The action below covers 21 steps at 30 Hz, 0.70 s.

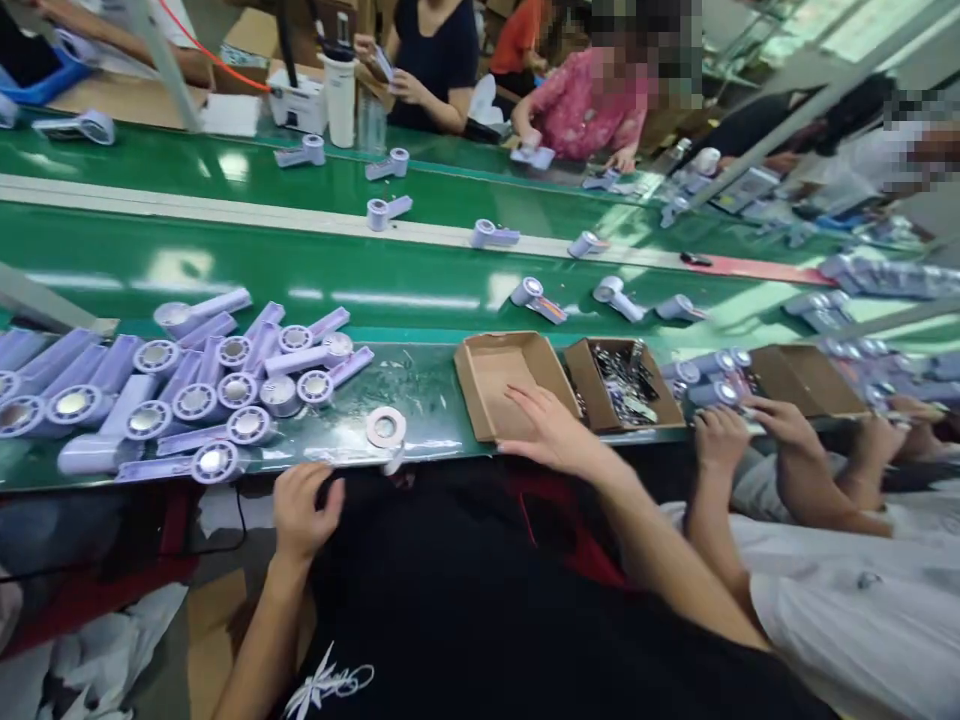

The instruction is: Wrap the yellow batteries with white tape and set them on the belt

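My right hand (551, 430) reaches over the near side of a shallow cardboard box (472, 390), fingers spread, with nothing held in it. The floor of that box looks bare. At the table's near edge is my left hand (304, 510), its fingers loosely bent and the thumb apart; I see nothing in it. Between the two hands, a roll of white tape (386, 428) lies flat on the green table, a loose end hanging over the edge. Left of it are piled several pale purple handheld fans (234, 388), their round heads mostly toward me.
Right of the bare box stands a second cardboard box (622, 385) full of small metal and dark parts. Beyond runs a green conveyor belt (315, 265) carrying several fan pieces. A co-worker's hands (724, 437) work close on my right. Other people sit across the belt.
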Motion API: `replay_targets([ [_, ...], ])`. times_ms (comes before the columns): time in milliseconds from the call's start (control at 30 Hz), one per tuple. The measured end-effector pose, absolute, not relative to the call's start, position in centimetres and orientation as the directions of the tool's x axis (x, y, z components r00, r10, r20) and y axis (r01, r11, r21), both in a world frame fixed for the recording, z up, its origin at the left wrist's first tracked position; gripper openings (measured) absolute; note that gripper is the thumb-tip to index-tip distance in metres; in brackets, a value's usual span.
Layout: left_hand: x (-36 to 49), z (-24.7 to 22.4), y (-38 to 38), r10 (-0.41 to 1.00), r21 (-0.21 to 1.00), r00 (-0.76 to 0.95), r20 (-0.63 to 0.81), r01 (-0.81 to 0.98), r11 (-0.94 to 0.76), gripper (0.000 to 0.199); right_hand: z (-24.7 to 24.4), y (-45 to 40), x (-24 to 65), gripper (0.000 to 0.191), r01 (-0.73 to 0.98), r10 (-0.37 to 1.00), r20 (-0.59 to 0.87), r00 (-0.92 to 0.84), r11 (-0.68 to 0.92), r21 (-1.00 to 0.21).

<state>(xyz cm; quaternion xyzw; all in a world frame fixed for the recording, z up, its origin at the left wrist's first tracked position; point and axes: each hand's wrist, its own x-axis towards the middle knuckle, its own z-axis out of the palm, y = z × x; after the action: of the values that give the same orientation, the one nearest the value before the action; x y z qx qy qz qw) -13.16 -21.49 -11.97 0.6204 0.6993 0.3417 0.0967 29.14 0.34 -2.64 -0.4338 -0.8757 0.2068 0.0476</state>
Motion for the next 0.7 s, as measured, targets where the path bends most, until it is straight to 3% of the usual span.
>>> replay_targets([
  [67,-8.5,-12.3,-18.0,0.957,0.519,-0.083,0.277,0.851,-0.076,0.044,-5.3,-4.0,30.4,0.073,0.805,0.853,-0.004,-0.523,0.492,-0.333],
  [167,-5.4,-12.1,-12.0,0.983,0.468,0.065,0.169,0.873,-0.138,0.033,-7.9,-6.2,29.6,0.041,0.835,0.88,0.108,-0.463,0.474,-0.279],
  [233,-4.6,-12.0,-10.2,0.987,0.443,0.059,0.152,0.888,-0.121,0.026,-9.2,-6.0,28.6,0.037,0.827,0.876,0.193,-0.442,0.482,-0.291],
  [400,-0.7,-12.8,-15.5,0.946,0.461,-0.152,0.285,0.887,0.004,0.022,-11.3,-5.6,26.2,0.046,0.616,0.744,0.301,-0.596,0.665,-0.423],
  [567,6.0,-15.0,-25.6,0.711,0.581,-0.587,0.386,0.754,0.307,0.023,-12.1,-4.3,23.9,0.053,0.286,0.487,0.416,-0.767,0.842,-0.458],
  [633,8.4,-15.2,-28.6,0.619,0.626,-0.691,0.374,0.681,0.382,0.022,-12.8,-4.8,22.8,0.058,0.102,0.365,0.393,-0.844,0.829,-0.55],
  [700,9.7,-15.1,-30.5,0.518,0.651,-0.772,0.368,0.612,0.449,0.023,-14.3,-6.2,21.4,0.066,-0.045,0.242,0.288,-0.926,0.689,-0.724],
])
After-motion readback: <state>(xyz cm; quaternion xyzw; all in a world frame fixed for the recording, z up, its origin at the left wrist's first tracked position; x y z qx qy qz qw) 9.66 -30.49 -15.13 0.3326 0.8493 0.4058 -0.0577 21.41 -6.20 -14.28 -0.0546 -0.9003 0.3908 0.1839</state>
